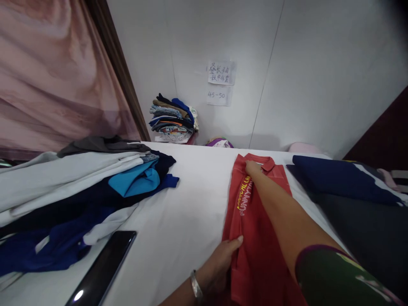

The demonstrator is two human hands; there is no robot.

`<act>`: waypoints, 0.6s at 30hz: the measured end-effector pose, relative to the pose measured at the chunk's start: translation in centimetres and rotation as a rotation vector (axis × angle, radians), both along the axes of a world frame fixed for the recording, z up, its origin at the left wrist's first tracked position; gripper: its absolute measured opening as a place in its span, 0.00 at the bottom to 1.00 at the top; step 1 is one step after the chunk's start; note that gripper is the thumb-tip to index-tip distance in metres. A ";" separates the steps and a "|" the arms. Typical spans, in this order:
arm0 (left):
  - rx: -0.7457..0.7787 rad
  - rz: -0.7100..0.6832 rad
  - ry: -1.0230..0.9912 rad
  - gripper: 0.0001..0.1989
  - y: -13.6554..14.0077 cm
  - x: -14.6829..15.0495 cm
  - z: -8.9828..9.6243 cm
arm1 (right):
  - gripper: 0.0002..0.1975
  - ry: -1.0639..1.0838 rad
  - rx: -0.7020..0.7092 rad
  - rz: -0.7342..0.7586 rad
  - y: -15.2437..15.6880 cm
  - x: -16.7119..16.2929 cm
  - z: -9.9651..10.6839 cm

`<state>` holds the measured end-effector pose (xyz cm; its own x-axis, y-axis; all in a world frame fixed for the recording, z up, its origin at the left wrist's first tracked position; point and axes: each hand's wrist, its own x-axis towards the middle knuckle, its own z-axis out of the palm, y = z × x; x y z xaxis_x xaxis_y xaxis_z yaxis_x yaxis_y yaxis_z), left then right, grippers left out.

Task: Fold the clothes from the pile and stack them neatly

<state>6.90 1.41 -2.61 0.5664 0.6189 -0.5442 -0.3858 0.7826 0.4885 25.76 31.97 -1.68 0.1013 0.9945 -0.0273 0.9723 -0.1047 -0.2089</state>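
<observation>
A red collared shirt lies on the white table, its side folded inward lengthwise, with yellow and white-outlined lettering down the front. My left hand, a silver bracelet at its wrist, grips the shirt's left edge low down, thumb on top and fingers underneath. Farther up, my right hand pinches the fabric beside the collar; its fingertips are partly hidden. My right forearm crosses over the shirt and covers part of its right side.
Loose clothes are heaped on the left of the white table, with a black phone in front. Folded dark garments lie at right. Behind the table stands a clothes stack; paper notes hang on the wall.
</observation>
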 end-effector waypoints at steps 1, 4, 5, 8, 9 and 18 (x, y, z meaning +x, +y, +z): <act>0.013 0.009 -0.007 0.24 0.0 0.0 0.0 | 0.21 -0.001 -0.013 -0.014 0.2 0.3 -0.1; 0.056 0.028 -0.036 0.22 -0.1 0.0 0.0 | 0.23 0.008 0.008 -0.010 0.6 0.7 -0.1; 0.066 0.028 -0.040 0.22 -0.1 0.0 0.0 | 0.23 0.010 0.025 -0.002 0.7 0.7 -0.1; 0.081 0.031 -0.049 0.22 -0.1 0.0 0.1 | 0.22 0.006 0.051 0.036 0.9 0.2 -0.6; 0.083 0.031 -0.052 0.22 -0.1 0.0 0.1 | 0.22 0.009 0.042 0.056 1.0 -0.1 -0.9; 0.115 0.017 -0.054 0.22 -0.2 -0.1 0.0 | 0.29 0.221 0.039 0.172 1.3 -0.9 -1.7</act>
<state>6.76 1.20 -2.60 0.5819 0.6852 -0.4381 -0.4270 0.7159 0.5524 24.91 33.26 -3.41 -0.0736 0.9972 0.0092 0.9056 0.0706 -0.4183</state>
